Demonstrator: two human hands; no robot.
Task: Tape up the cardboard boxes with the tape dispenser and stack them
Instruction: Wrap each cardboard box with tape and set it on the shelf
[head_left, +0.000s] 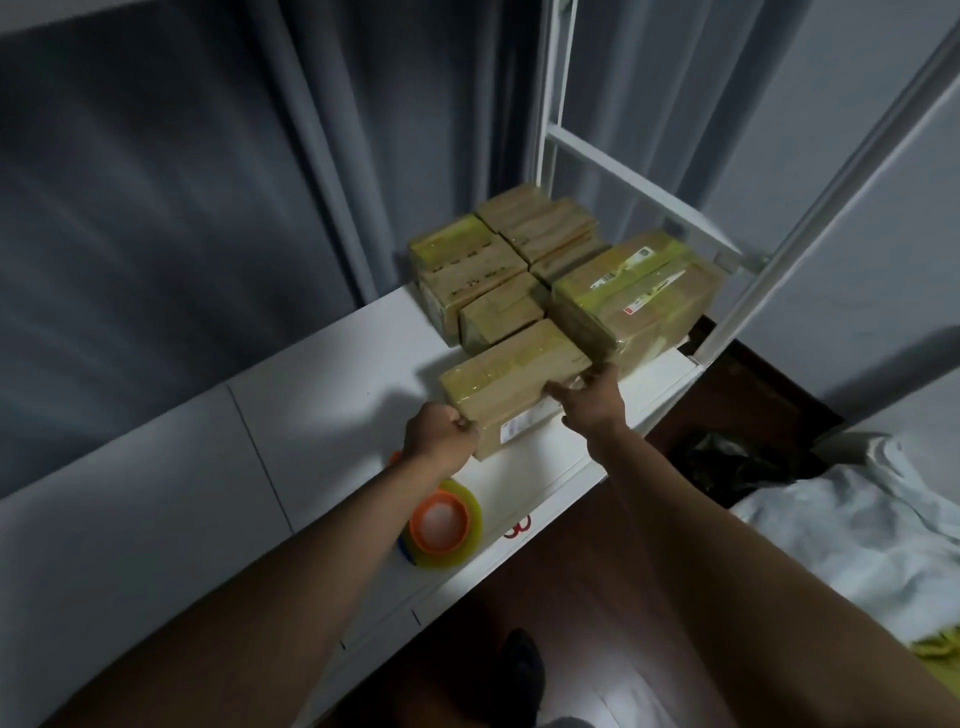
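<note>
Both bare arms are extended to frame centre. Left hand (441, 431) is curled; right hand (589, 397) is pinched, thumb leftward.

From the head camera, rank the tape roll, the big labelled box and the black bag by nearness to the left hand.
1. Tape roll, just below the left hand.
2. Big labelled box, up and right on the table.
3. Black bag, far right on the floor.

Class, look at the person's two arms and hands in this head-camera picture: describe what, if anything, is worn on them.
Both forearms are bare as far as the picture shows; no sleeve is in sight. The left hand and the right hand wear no gloves. No watch, bracelet or ring is visible on either wrist or on the fingers, though the dim light blurs fine detail.
</note>
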